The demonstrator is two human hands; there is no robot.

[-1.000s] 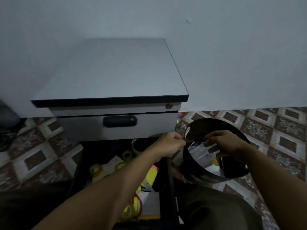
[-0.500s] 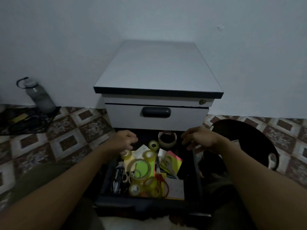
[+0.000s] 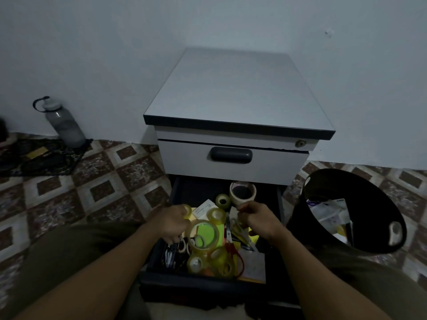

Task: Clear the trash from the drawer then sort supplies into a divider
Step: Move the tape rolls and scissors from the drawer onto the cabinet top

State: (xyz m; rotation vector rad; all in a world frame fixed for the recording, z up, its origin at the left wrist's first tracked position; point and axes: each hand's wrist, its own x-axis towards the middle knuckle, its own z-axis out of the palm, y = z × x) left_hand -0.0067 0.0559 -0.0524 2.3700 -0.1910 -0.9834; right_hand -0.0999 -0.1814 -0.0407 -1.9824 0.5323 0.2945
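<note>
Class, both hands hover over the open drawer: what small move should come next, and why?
Probably the right hand should pinch the white paper slip lying among the yellowish tape rolls and carry it to the round black plastic bin on its right. The bin already holds paper, while the dark open drawer looks cluttered; whether the slip is trash is a guess.

Left hand (image 3: 172, 221), right hand (image 3: 256, 221) — now deeper inside drawer (image 3: 208, 284)
</note>
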